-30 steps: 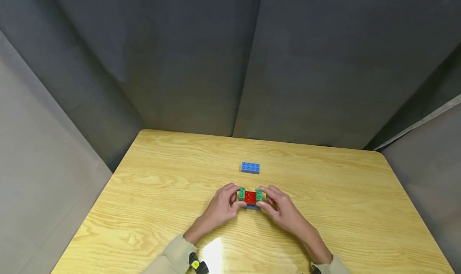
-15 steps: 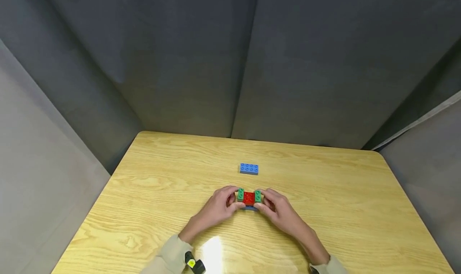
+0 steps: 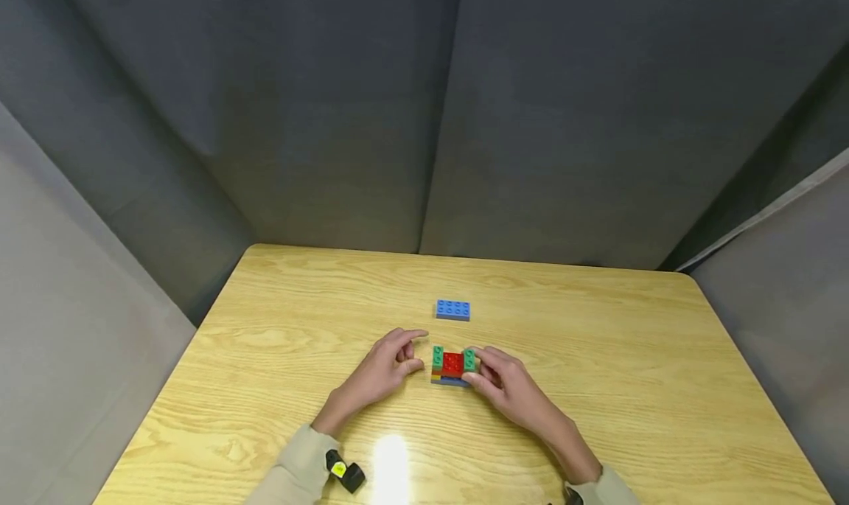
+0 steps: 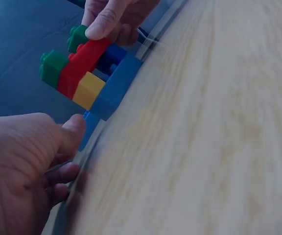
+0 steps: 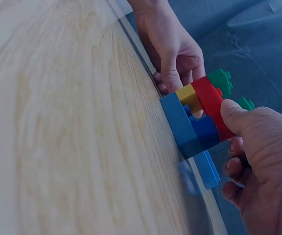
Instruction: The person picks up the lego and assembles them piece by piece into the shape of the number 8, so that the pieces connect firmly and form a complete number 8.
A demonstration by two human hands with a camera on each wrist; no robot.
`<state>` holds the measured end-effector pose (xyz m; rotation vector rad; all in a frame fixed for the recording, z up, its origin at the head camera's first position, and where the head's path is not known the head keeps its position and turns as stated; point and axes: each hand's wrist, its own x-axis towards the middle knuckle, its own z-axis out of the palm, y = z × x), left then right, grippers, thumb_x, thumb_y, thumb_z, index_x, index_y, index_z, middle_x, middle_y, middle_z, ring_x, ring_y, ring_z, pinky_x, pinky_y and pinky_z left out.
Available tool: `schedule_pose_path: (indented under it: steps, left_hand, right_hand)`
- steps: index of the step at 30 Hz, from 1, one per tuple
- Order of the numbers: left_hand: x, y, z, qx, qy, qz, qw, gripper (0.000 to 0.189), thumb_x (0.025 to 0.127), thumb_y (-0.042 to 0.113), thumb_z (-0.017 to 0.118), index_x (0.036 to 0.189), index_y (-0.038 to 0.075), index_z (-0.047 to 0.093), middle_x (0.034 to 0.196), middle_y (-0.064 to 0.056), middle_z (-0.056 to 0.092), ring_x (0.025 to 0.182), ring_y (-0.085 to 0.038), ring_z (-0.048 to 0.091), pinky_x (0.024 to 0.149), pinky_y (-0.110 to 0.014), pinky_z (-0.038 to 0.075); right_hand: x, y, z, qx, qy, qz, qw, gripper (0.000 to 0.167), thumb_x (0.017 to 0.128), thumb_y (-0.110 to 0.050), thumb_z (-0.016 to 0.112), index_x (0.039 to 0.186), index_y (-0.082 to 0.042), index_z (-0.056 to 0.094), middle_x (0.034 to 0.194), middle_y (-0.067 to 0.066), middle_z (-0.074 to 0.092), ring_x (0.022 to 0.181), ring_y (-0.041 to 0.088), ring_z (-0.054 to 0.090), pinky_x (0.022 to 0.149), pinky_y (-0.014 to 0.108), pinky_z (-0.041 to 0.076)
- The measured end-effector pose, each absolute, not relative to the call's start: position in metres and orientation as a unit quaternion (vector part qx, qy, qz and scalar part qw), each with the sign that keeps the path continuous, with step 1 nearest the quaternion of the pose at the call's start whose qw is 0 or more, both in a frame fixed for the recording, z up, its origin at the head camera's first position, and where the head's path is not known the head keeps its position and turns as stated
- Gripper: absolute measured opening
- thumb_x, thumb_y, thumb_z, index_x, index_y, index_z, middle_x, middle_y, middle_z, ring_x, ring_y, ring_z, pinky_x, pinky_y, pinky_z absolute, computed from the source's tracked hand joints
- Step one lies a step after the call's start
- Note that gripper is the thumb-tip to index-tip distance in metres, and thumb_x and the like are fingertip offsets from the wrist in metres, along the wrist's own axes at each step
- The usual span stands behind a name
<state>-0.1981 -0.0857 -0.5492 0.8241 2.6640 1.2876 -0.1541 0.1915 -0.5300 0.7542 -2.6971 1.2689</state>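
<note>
A small stack of toy bricks stands on the table. Its blue base brick (image 4: pixel 117 89) carries a yellow brick (image 4: pixel 89 91) at the left and a dark blue brick (image 5: pixel 205 132) at the right, with a gap between them. Across these lies a red brick (image 3: pixel 453 364), topped by a left green brick (image 3: pixel 438 357) and a right green brick (image 3: pixel 469 359). My right hand (image 3: pixel 517 389) pinches the stack's right end, thumb at the right green brick and the red one. Just left of the stack, my left hand (image 3: pixel 375 369) holds nothing, thumb and fingers spread apart.
Beyond the stack, a separate blue eight-stud brick (image 3: pixel 453 310) lies flat on the wooden table (image 3: pixel 597 343). Dark grey curtains (image 3: pixel 332 122) rise behind the table's far edge, with paler cloth (image 3: pixel 73 306) at the sides.
My left hand has let go of the stack's left end and drawn away to the left, uncovering the yellow brick. The right hand keeps its pinch. The view has shifted slightly.
</note>
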Motion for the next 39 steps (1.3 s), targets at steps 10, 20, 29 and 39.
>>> schedule_pose_path:
  steps: [10, 20, 29, 39]
  left_hand:
    - [-0.215, -0.083, -0.560, 0.236, 0.888, 0.395, -0.021, 0.066, 0.102, 0.020, 0.070, 0.158, 0.003, 0.040, 0.103, -0.004, 0.052, 0.091, -0.016, 0.044, 0.087, -0.037, 0.038]
    - [-0.238, -0.076, -0.562, 0.239, 0.890, 0.386, -0.036, 0.071, 0.100, 0.019, 0.072, 0.157, -0.004, 0.036, 0.101, -0.007, 0.053, 0.095, -0.020, 0.044, 0.092, -0.043, 0.036]
    - [-0.259, -0.069, -0.562, 0.222, 0.909, 0.353, -0.020, 0.072, 0.100, 0.025, 0.073, 0.157, -0.002, 0.039, 0.098, -0.004, 0.050, 0.091, -0.020, 0.043, 0.083, -0.036, 0.037]
    - [-0.272, -0.065, -0.562, 0.225, 0.915, 0.333, -0.019, 0.074, 0.099, 0.035, 0.074, 0.157, 0.002, 0.042, 0.098, -0.003, 0.050, 0.090, -0.019, 0.044, 0.083, -0.037, 0.037]
  right_hand:
    - [-0.153, 0.188, -0.530, 0.245, -0.876, 0.416, 0.023, 0.037, 0.102, -0.031, 0.069, 0.131, -0.009, 0.068, 0.076, -0.011, 0.047, 0.063, 0.001, 0.041, 0.057, 0.023, 0.039]
    - [-0.153, 0.187, -0.529, 0.236, -0.877, 0.418, 0.016, 0.041, 0.102, -0.032, 0.069, 0.134, -0.006, 0.067, 0.076, -0.011, 0.049, 0.062, 0.001, 0.041, 0.058, 0.023, 0.041]
    - [-0.152, 0.184, -0.529, 0.242, -0.878, 0.412, 0.022, 0.039, 0.102, -0.031, 0.069, 0.132, -0.007, 0.068, 0.075, -0.012, 0.047, 0.063, 0.000, 0.041, 0.058, 0.022, 0.040]
    - [-0.151, 0.181, -0.531, 0.250, -0.875, 0.415, 0.018, 0.036, 0.102, -0.031, 0.069, 0.132, -0.010, 0.067, 0.073, -0.013, 0.046, 0.062, 0.000, 0.038, 0.057, 0.021, 0.038]
